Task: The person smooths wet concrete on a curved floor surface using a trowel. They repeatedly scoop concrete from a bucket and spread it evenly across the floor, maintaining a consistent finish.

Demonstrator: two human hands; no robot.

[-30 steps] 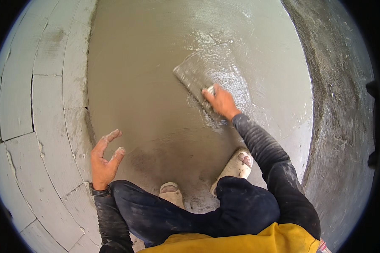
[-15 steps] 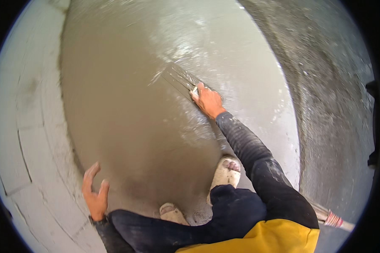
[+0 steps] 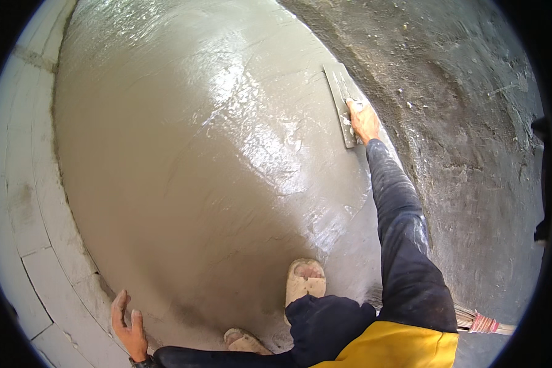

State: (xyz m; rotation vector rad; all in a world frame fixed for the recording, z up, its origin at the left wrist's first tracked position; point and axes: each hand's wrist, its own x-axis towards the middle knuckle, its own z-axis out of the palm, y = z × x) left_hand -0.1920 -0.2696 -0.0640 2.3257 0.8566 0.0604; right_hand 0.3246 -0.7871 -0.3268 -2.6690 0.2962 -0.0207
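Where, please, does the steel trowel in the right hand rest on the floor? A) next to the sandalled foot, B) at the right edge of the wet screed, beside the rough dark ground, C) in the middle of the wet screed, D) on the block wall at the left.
B: the right hand holds the steel trowel flat where the glossy wet screed meets the rough dark ground.

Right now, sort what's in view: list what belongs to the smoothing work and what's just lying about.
In use:
- trowel, gripped by the right hand
- wet cement
- left hand, braced at the cement's edge

Lying about:
- broom
- block wall
- rough ground
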